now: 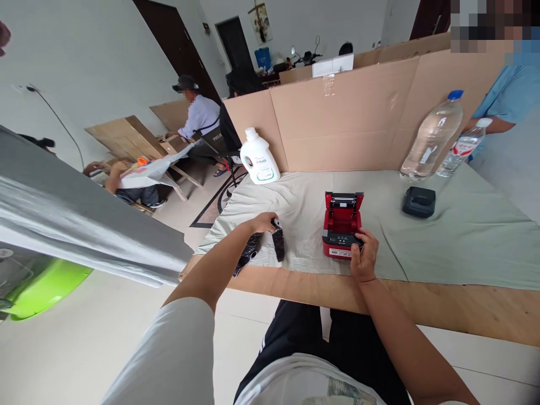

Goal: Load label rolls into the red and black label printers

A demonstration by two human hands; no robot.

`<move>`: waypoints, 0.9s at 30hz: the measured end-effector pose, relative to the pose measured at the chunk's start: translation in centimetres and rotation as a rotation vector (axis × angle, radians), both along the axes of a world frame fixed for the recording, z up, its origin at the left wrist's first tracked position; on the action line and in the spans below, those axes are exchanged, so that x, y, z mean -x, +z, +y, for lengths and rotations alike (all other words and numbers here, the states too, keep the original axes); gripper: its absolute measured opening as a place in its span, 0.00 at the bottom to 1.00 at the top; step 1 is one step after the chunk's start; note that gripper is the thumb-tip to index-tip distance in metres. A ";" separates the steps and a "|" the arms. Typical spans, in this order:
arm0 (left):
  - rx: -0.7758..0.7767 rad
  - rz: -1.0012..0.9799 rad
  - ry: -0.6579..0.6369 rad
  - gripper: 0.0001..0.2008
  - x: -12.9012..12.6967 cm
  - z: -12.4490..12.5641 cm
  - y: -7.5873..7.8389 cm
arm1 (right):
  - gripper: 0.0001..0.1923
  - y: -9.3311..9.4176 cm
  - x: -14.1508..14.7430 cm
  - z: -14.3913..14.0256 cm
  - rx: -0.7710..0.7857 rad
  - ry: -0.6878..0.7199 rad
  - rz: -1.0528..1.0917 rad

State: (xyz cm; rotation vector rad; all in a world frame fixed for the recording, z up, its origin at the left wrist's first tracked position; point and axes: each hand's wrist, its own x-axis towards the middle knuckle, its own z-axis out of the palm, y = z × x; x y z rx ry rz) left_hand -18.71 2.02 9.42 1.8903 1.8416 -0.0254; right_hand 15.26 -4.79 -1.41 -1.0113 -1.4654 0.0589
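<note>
Tabletop [464, 315] under a grey cloth [464, 236], cardboard wall far; left hand [264, 223] closed on a black strip [278, 242] at near left; right hand [363, 256] grips the open red printer [341, 232] near centre; strip could snag the cloth, printer may tip if pressed.

On the cloth: 2 clear bottles [431, 139], 1 white jug [258, 157], 1 red printer [341, 224], 1 black device [418, 202].
</note>
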 end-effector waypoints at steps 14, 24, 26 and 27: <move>0.476 -0.696 -0.528 0.20 -15.1 -0.8 7.0 | 0.28 1.0 0.5 -1.0 -0.054 -0.073 -0.177; 0.079 -0.346 -0.582 0.15 -19.6 2.3 5.0 | 0.11 2.2 0.1 -2.0 -0.098 0.097 -0.104; -0.040 -0.194 -0.581 0.15 -20.6 2.5 4.2 | 0.14 2.2 0.1 -2.0 -0.097 0.109 -0.058; -0.071 -0.121 -0.595 0.16 -21.0 2.5 3.8 | 0.16 2.2 0.1 -2.0 -0.095 0.107 -0.045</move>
